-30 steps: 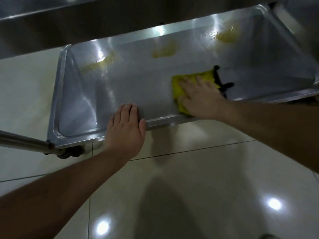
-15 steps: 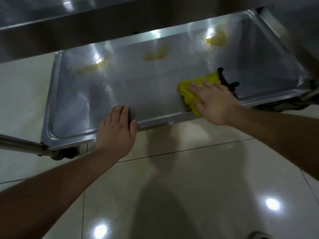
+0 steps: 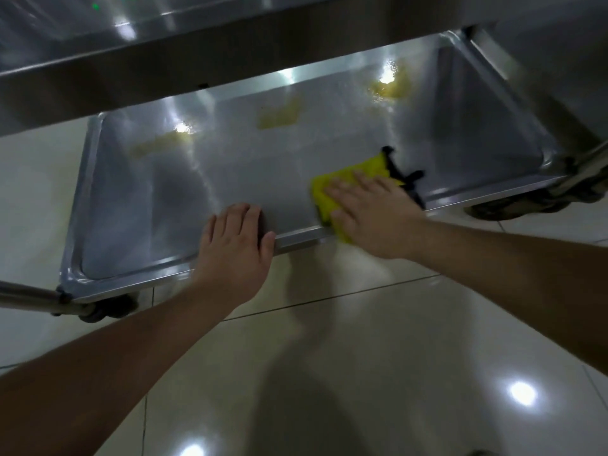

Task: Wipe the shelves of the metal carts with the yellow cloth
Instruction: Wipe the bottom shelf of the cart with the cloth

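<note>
- Floor (image 3: 362,357): glossy pale tiles with dark grout lines, round light glare spots along the near side.
- Upper shelf (image 3: 164,51) of the metal cart: runs across the top of the view, overhangs the far edge of the shelf below.
- Lower shelf (image 3: 230,179): shallow stainless tray with raised rim, sits low over the floor. Surface streaky and reflective.
- Yellowish smears on the lower shelf, all toward the far edge: one far left (image 3: 154,144), one mid (image 3: 279,115), one far right (image 3: 390,87), the last looks wet and glossy under a light reflection.
- Cart tube (image 3: 26,296): comes in from the left and meets the shelf's near-left corner; dark caster (image 3: 105,311) just under that corner.
- Something dark and blurred on the floor past the shelf's near-right corner (image 3: 539,202); cannot tell what it is.
- Left hand (image 3: 233,248): flat on the near rim around mid-length, fingers together and draped over the lip into the tray, thumb along the rim. Braced, nothing in it.
- Right hand (image 3: 371,212): flat, palm down, fingers spread, pressing on the yellow cloth (image 3: 332,189). Not gripping it, only pinning it to the shelf.
- Cloth: bunched, lies on the lower shelf against the near rim, right of centre, its near end lapping over the rim. Black trim (image 3: 403,174) sticks out past the fingertips on the far-right side.
</note>
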`<state>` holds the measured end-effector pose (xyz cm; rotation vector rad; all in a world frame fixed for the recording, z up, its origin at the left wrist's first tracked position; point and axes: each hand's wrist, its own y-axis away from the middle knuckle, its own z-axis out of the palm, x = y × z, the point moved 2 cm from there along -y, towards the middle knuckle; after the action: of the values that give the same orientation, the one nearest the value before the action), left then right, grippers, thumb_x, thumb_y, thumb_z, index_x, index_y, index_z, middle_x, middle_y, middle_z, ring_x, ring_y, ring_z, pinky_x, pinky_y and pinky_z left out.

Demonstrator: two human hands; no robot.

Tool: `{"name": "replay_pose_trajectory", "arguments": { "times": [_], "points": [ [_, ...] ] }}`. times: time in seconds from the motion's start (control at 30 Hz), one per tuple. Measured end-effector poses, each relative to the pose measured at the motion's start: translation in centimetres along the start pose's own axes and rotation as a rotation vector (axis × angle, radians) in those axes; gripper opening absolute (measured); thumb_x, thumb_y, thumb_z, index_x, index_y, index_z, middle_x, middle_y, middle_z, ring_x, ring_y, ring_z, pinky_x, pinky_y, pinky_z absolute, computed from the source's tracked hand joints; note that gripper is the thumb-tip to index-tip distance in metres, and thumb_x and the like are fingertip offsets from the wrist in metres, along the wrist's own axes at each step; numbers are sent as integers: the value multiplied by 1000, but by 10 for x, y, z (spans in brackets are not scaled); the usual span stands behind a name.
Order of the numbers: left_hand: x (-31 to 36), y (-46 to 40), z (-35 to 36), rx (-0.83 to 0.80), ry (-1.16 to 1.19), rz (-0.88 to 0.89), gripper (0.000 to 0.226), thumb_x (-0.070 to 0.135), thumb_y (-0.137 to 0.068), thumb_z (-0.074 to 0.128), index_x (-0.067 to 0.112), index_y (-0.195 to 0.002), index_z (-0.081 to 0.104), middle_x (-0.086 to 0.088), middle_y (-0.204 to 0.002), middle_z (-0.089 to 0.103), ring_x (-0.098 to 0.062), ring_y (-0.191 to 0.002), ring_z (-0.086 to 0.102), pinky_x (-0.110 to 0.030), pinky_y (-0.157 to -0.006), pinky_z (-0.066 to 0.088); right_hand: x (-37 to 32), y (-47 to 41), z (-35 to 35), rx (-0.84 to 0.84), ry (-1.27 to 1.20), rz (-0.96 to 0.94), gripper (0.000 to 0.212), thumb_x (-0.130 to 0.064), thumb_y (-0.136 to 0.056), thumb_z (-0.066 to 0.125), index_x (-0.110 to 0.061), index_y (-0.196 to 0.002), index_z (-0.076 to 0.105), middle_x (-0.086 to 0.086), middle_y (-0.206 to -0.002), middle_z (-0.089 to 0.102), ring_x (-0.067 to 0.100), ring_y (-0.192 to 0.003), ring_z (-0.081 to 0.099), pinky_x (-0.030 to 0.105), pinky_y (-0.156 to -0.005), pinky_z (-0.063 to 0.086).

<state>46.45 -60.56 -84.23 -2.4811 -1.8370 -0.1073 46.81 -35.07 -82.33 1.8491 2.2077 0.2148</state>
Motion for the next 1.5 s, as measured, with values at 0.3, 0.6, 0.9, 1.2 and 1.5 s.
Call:
{"name": "replay_pose_trajectory", "arguments": {
  "times": [0.3, 0.6, 0.9, 1.2, 1.5],
  "points": [
    [32, -10, 9, 2, 84, 27, 67, 52, -101, 26, 10, -149, 46, -13, -154, 43, -37, -141, 43, -53, -117, 33, 46, 9, 0, 40, -1, -32, 74, -65, -94, 1, -41, -164, 13, -19, -171, 10, 15, -160, 7, 43, -128, 7],
    [42, -10, 17, 9, 57, 44, 71, 55, -102, 21, 14, -156, 40, -11, -162, 39, -33, -152, 31, -52, -124, 22, 215, 37, -14, 178, -144, 506, 67, -58, -102, 25, -29, -161, 29, 3, -169, 28, 32, -154, 26, 53, -124, 21],
    [43, -10, 20, 40, 8, 39, 67, 53, -104, 22, 15, -157, 40, -10, -162, 40, -31, -152, 33, -50, -125, 21, 142, -40, -19, 209, -133, 378, 66, -56, -99, 23, -30, -157, 38, 2, -164, 39, 29, -151, 34, 50, -124, 24],
    [44, -10, 23, 120, -32, 54, 63, 49, -104, 32, 11, -150, 50, -13, -154, 49, -35, -145, 44, -52, -120, 30, 41, -66, -16, 51, 24, -352, 66, -62, -100, 23, -38, -162, 26, -15, -169, 23, 15, -158, 15, 39, -126, 8],
    [43, -8, 21, 118, -41, 74, 63, 48, -105, 31, 12, -154, 45, -12, -157, 45, -33, -149, 37, -50, -124, 25, 198, -86, -45, 144, -103, 323, 67, -59, -105, 33, -26, -162, 27, 7, -170, 25, 31, -155, 25, 47, -125, 20]
  ]
}}
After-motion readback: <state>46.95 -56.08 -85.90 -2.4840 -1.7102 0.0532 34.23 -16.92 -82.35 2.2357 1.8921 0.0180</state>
